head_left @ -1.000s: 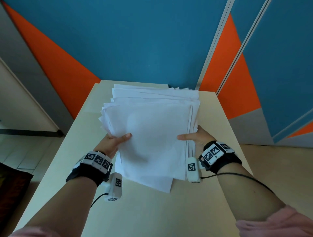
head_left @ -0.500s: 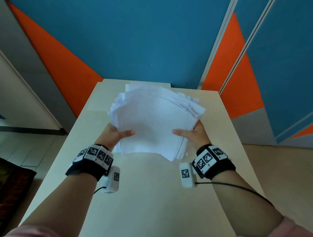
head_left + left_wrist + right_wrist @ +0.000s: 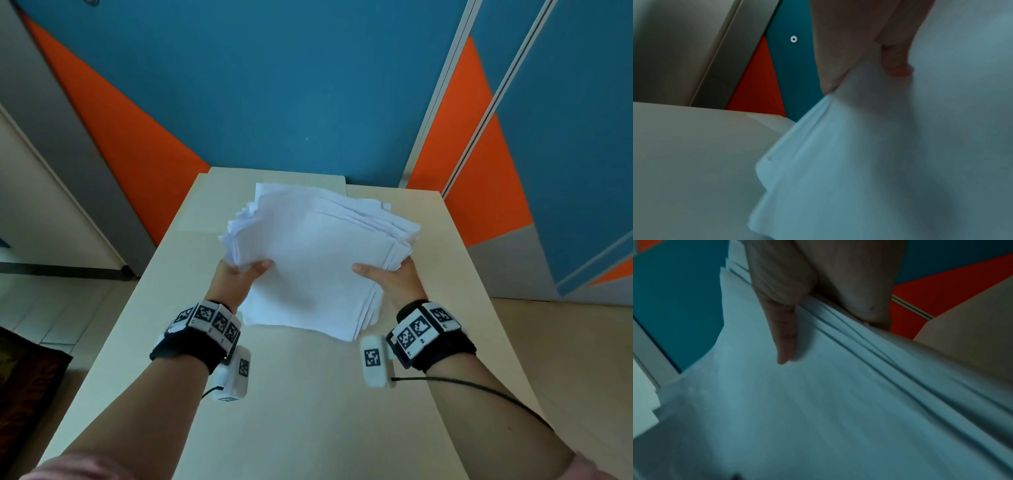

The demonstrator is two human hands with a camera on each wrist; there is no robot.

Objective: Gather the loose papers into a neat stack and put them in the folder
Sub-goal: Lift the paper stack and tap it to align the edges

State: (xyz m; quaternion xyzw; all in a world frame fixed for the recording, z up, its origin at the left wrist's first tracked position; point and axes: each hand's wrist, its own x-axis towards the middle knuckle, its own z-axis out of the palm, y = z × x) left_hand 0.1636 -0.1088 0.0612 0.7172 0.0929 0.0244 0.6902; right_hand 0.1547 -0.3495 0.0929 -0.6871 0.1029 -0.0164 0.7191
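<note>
The gathering step is judged to be in hand: the papers (image 3: pixel 318 260) are held as one thick bundle above the middle of the desk (image 3: pixel 308 411), lifted off its surface at the near end and tilted down toward the far edge, where contact with the desk cannot be told. The bundle is not yet neat; sheet edges are fanned and staggered along the far and right sides, as is plainly shown in the right wrist view, where several separate layers are seen beneath the thumb. The left hand (image 3: pixel 239 277) is clamped on the left edge of the bundle, its thumb laid across the top sheet and the remaining fingers (image 3: pixel 894 65) curled underneath. The right hand (image 3: pixel 390 281) is set likewise on the right edge, thumb on top and fingers (image 3: pixel 785 337) wrapped below. A pale flat panel lying at the far edge of the desk, partly covered by the bundle, is possibly the folder (image 3: pixel 301 176), though the view is too poor for this to be confirmed. The next move is judged to call for the bundle to be stood on one edge and tapped on the desk until the sheets are squared, with the grip slackened enough for them to slide, before the folder is opened and the stack laid inside.
</note>
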